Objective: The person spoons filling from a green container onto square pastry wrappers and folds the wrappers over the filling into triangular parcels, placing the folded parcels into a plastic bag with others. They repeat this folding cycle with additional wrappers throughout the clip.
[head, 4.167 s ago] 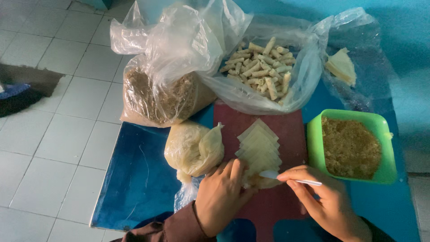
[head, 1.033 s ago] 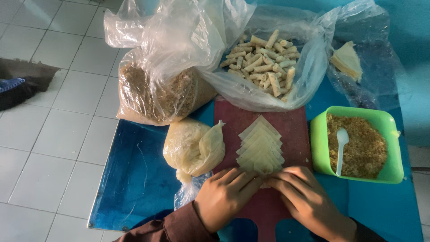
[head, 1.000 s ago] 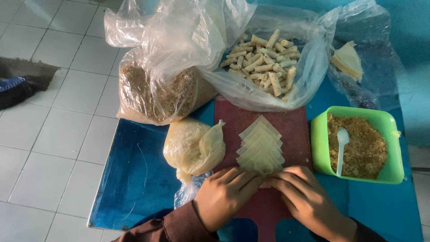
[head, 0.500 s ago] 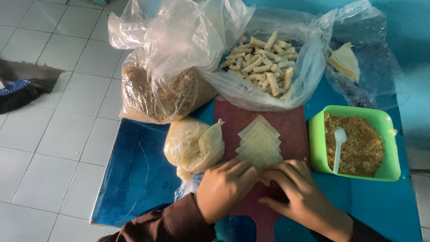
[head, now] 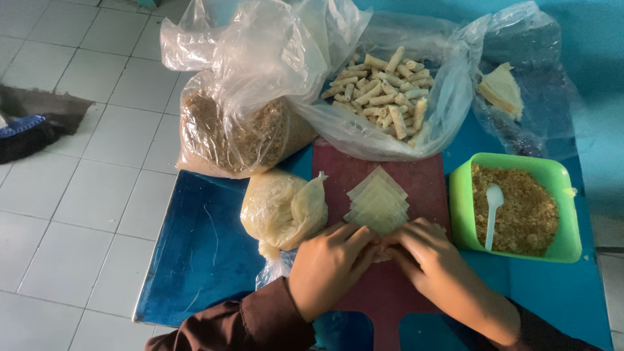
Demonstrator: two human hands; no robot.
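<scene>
- Left hand [head: 331, 270] and right hand [head: 432, 263] meet knuckle to knuckle on the dark red cutting board [head: 416, 188], near the surface's front edge.
- Both hands curled inward, fingers bent down and closed over a small pale piece at the near end of the wrapper stack [head: 378, 203]; the piece itself is almost wholly hidden under the fingers, so what exactly is pinched cannot be told.
- Wrapper stack: thin, pale, square sheets fanned in overlapping steps, lying mid-board and running away from the hands toward the far edge. Its near end touches the fingertips.
- Blue surface [head: 201, 253] carries everything; the board lies lengthwise down its middle.
- Left of the board, just beside the left hand: a knotted clear bag of pale dough-like stuff [head: 279, 208], touching the board's left edge.
- Far left corner: large clear bag of brown crumbly filling [head: 240, 133], open top, slumped partly over the surface's left edge.
- Far middle: open plastic bag of finished small rolls [head: 383, 94], pale tan sticks piled loosely; the bag overlaps the board's far end.
- Far right corner: another clear bag holding a few folded pale sheets [head: 500, 88].
- Right edge, just beside the right hand: green square tub [head: 565, 185] filled with brown crumb filling, a white plastic spoon [head: 493, 205] resting in it, bowl uppermost.
- Dark brown sleeve [head: 247, 325] on the left forearm at the front edge.
- White tiled floor [head: 71, 195] to the left.
</scene>
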